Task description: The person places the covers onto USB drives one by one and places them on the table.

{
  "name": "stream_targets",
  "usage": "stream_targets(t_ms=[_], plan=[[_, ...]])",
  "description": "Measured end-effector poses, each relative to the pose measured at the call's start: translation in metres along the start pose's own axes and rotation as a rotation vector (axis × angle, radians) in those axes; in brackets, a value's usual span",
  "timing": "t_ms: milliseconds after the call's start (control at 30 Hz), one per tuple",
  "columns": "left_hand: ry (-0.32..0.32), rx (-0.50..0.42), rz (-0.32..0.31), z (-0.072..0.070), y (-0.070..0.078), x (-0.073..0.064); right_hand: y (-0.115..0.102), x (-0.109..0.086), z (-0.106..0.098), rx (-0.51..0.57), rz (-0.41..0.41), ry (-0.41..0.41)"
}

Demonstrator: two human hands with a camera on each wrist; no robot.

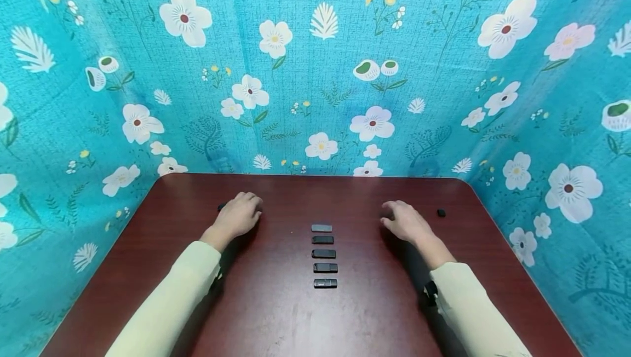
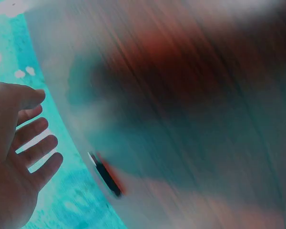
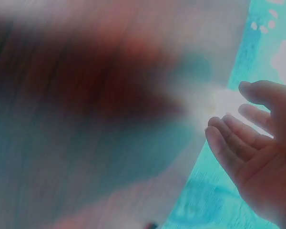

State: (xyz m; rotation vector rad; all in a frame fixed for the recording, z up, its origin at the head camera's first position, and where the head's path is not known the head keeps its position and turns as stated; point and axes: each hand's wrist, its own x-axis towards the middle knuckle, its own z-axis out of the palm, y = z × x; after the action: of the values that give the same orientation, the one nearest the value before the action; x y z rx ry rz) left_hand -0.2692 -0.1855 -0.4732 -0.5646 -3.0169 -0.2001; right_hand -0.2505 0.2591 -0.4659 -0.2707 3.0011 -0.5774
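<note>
Down the middle of the table runs a column of several USB flash drives, each lying sideways: a grey one (image 1: 321, 228) at the far end, then black ones, the nearest being a glossy black drive (image 1: 325, 283). My left hand (image 1: 239, 214) is to their left, palm down and fingers loosely bent, holding nothing. A small black object (image 1: 221, 207) shows partly behind it; the left wrist view has a slim dark stick (image 2: 107, 177) with a light tip near the table edge. To the right of the column is my right hand (image 1: 405, 221), fingers loosely bent, holding nothing.
A small black piece (image 1: 441, 213) lies on the dark red table (image 1: 276, 313) beyond the right hand. Teal flowered cloth (image 1: 296, 72) hangs behind the table and along both sides. Both sleeves are pale, with a dark device (image 1: 431, 293) at the right wrist.
</note>
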Motion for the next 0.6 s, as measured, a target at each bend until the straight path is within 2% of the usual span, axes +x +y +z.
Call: stream_targets(t_ms=[167,300,600], plan=[[-0.001,0.024,-0.036,-0.003,-0.026,-0.008,0.028,-0.006,-0.01,-0.011,0.042,-0.011],[-0.014,-0.003,-0.084,-0.006,-0.041,-0.014,0.047,-0.012,-0.018,-0.016,0.085,-0.001],[-0.022,-0.022,-0.146,-0.005,-0.066,-0.024,0.08,-0.022,-0.027,-0.04,0.134,0.064]])
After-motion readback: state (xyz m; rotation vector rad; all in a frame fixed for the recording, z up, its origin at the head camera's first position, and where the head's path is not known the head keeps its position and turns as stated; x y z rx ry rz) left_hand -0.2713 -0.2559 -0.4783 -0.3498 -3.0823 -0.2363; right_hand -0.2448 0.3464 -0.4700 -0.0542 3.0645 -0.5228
